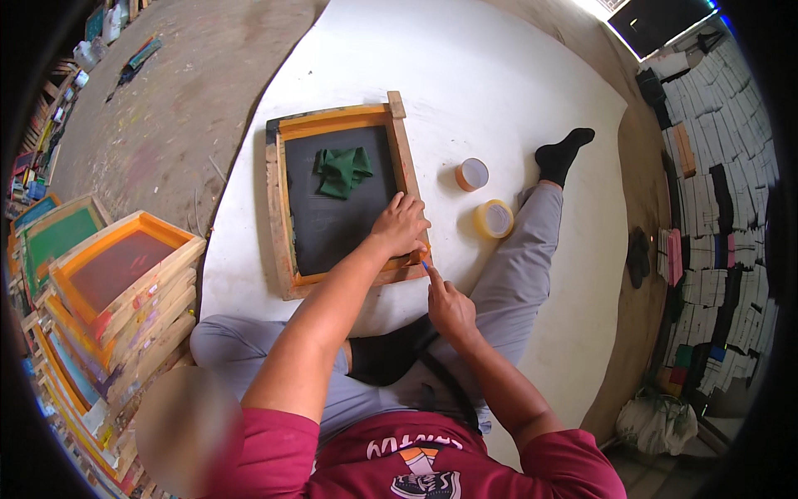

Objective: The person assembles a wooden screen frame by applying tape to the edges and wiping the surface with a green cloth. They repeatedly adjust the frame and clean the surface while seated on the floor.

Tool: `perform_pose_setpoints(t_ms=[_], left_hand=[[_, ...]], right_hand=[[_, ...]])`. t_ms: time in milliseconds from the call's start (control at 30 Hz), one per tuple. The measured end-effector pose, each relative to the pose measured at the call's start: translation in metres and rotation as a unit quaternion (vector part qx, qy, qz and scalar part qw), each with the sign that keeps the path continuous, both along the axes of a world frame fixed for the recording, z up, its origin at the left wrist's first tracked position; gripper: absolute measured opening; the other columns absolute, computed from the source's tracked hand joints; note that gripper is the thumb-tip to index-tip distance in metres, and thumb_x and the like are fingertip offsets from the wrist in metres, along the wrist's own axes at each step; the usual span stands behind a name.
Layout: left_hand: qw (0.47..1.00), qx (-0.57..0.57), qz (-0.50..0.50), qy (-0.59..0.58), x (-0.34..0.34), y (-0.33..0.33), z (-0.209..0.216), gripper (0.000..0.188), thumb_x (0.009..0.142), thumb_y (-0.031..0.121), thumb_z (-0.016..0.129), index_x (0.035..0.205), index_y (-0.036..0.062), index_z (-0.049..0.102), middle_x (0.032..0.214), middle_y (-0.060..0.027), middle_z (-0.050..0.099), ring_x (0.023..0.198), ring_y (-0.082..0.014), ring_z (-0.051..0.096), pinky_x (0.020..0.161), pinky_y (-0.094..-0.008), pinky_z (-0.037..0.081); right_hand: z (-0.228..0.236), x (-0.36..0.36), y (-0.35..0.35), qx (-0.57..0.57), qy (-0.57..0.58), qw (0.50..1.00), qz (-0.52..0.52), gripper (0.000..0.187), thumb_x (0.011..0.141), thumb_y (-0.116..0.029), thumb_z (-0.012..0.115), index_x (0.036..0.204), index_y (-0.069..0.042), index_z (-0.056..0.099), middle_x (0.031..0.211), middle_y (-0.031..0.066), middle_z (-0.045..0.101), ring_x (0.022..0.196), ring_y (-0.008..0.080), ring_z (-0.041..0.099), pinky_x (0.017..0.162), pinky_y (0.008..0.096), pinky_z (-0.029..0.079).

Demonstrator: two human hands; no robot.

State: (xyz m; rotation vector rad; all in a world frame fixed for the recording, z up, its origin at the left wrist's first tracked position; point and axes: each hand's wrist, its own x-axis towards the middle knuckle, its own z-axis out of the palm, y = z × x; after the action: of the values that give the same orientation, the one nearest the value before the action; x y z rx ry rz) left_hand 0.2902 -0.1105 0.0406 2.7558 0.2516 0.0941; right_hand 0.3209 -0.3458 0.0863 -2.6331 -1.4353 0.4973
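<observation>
Wooden screen-printing frame [283,216] lies flat on a white sheet [465,66] on the floor, right in front of the seated person's crossed legs. Dark mesh inside, orange tape along the inner edges, a crumpled green cloth [342,170] sitting on the mesh near the far end.

Head view: left hand [400,224] lies palm down on the frame's right rail near the near corner, fingers spread and flat, pressing, not gripping anything. Right hand [449,303] is just off that same corner, forefinger out, pinching a small blue-tipped tool [425,265] against the rail; the rest of the fingers curl in. Both forearms come up from the lower edge, left elbow bent across the body.

Handling guess: frame is stiff and fairly light, best taken by the wood rails; mesh looks taut and easy to puncture, so keep off it. Cloth is soft and limp.

Two tape rolls [484,198] lie on the sheet right of the frame, well apart from the hands. Stack of other frames [116,283] at left.
</observation>
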Motion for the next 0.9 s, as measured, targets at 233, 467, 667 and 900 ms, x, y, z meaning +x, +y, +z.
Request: perform_pose_setpoints(t_ms=[233, 467, 667, 900], left_hand=[[0.995, -0.008, -0.020, 0.095, 0.029, 0.006, 0.023, 0.040, 0.066, 0.043, 0.094, 0.097, 0.0217, 0.081, 0.118, -0.0062, 0.058, 0.127, -0.0289, 0.049, 0.113, -0.0423, 0.039], [0.990, -0.001, -0.027, 0.140, 0.042, 0.011, 0.026, 0.034, 0.066, 0.037, 0.095, 0.094, 0.0231, 0.082, 0.120, -0.0059, 0.058, 0.129, -0.0290, 0.048, 0.110, -0.0421, 0.041], [0.988, 0.013, -0.030, 0.149, 0.047, 0.009, 0.025, 0.033, 0.065, 0.036, 0.095, 0.093, 0.0232, 0.082, 0.121, -0.0051, 0.059, 0.130, -0.0287, 0.048, 0.109, -0.0415, 0.042], [0.987, 0.028, -0.038, 0.152, 0.051, 0.009, 0.021, 0.032, 0.065, 0.037, 0.095, 0.090, 0.0226, 0.081, 0.122, -0.0054, 0.062, 0.130, -0.0290, 0.049, 0.110, -0.0413, 0.042]], right_hand=[[-0.002, 0.002, 0.006, -0.008, 0.009, 1.000, -0.004, 0.068, 0.097, -0.011, 0.054, 0.162, -0.017, 0.037, 0.090, 0.0155, 0.067, 0.070, 0.0389, 0.071, 0.061, 0.0529, 0.057], [-0.001, 0.003, 0.017, -0.008, 0.012, 1.000, -0.016, 0.053, 0.105, -0.019, 0.053, 0.158, -0.019, 0.045, 0.090, 0.0175, 0.068, 0.068, 0.0401, 0.069, 0.061, 0.0524, 0.056], [-0.014, 0.006, 0.019, 0.003, 0.009, 1.000, -0.011, 0.055, 0.104, -0.016, 0.052, 0.158, -0.017, 0.044, 0.092, 0.0183, 0.068, 0.068, 0.0410, 0.069, 0.062, 0.0537, 0.057], [-0.016, 0.006, 0.022, 0.007, 0.008, 1.000, -0.016, 0.059, 0.102, -0.013, 0.053, 0.160, -0.017, 0.043, 0.089, 0.0184, 0.067, 0.066, 0.0417, 0.069, 0.062, 0.0542, 0.057]])
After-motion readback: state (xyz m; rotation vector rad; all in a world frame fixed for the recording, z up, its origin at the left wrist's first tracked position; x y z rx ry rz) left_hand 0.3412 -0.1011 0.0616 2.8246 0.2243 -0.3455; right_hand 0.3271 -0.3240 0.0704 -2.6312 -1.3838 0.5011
